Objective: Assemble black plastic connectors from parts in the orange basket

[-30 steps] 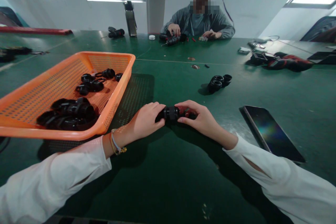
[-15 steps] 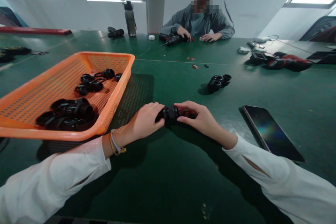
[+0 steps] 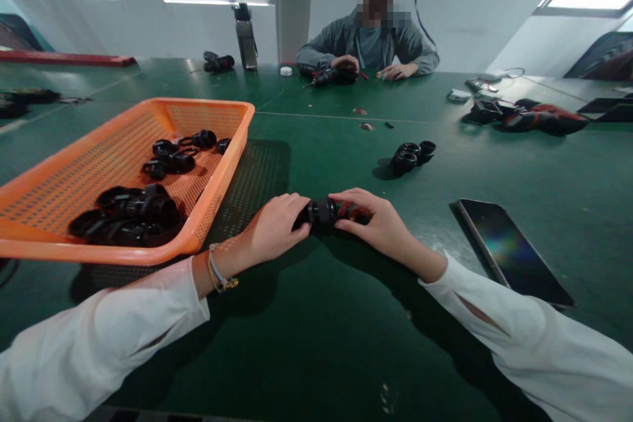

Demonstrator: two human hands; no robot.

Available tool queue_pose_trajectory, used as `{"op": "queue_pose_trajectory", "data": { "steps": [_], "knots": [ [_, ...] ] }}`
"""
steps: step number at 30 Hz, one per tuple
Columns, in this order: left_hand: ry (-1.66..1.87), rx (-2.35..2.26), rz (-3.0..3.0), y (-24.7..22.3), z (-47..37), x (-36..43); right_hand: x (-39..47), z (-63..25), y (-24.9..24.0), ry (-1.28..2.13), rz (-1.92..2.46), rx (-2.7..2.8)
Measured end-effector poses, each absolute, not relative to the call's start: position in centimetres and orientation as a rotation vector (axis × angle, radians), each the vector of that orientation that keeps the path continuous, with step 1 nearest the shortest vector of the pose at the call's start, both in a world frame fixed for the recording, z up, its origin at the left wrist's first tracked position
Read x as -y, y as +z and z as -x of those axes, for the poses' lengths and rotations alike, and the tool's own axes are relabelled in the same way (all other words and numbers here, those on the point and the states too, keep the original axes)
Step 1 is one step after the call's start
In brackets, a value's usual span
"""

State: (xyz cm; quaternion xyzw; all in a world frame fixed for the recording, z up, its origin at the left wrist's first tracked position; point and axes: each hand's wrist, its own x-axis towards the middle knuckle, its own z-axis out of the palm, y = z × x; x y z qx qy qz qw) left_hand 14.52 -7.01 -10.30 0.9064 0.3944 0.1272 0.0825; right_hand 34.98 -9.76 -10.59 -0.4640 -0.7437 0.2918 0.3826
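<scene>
A black ribbed cylindrical part lies crosswise between my hands, low over the green table. My left hand is closed round its left end. My right hand has its thumb and fingers curled round the right end, where more black shows between them. Left of my hands, an orange perforated basket holds several black parts. Beyond my right hand stands a small cluster of black cylindrical pieces.
A phone lies to the right of my right hand. Across the table a person sits by a power drill. A bottle stands at the far edge, and red-black items lie at the far right.
The person across the table has shifted slightly left, and one of that person's hands has moved a little. My hands and the black part are almost unchanged.
</scene>
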Motion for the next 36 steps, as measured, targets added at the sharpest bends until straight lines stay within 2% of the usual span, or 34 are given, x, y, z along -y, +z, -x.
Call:
{"op": "queue_pose_trajectory", "data": {
  "steps": [36],
  "knots": [
    [0.401,-1.164,-2.699,-10.31,-14.49,6.96,9.67,-34.93,-10.6,0.761,1.219,1.885]
  ]
}}
